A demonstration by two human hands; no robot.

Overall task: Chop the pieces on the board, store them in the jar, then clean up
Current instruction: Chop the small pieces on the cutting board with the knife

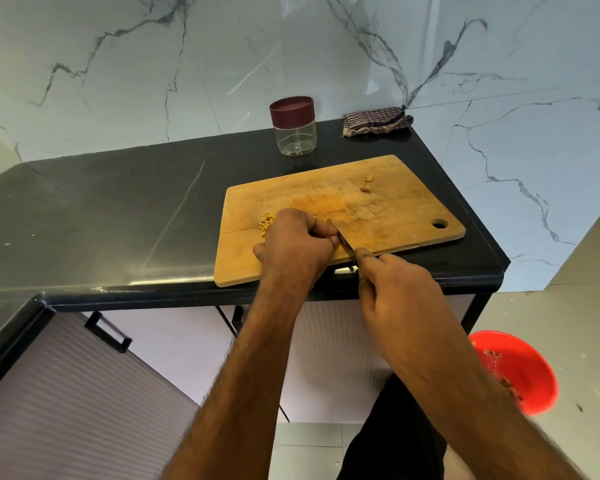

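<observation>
1. Your two bare forearms lie nearest the lens, reaching up to one wooden cutting board [388, 206], a rounded rectangle, scored and stained orange at mid-surface, with one round hanging hole at its right corner.
2. Your left hand [293, 242] rests on the board's near left part, fingers curled under and pressed together over something you cannot see; a small heap of yellow chopped pieces [266, 224] shows just beyond its knuckles.
3. Your right hand [394, 289] grips the handle of one knife [342, 240]; its narrow metal blade slants up-left and meets your left fingertips.
4. Two small stray bits [368, 183] lie on the board's far right part, well apart from the heap.
5. One jar [294, 133], clear, cylindrical and holding nothing visible, stands behind the board on the glossy black counter [118, 209], its maroon lid screwed on.
6. One folded checked cloth [378, 122] lies right of the jar, against the veined marble wall.
7. One red plastic bowl [527, 372], low on the right, holds brown scraps.
</observation>
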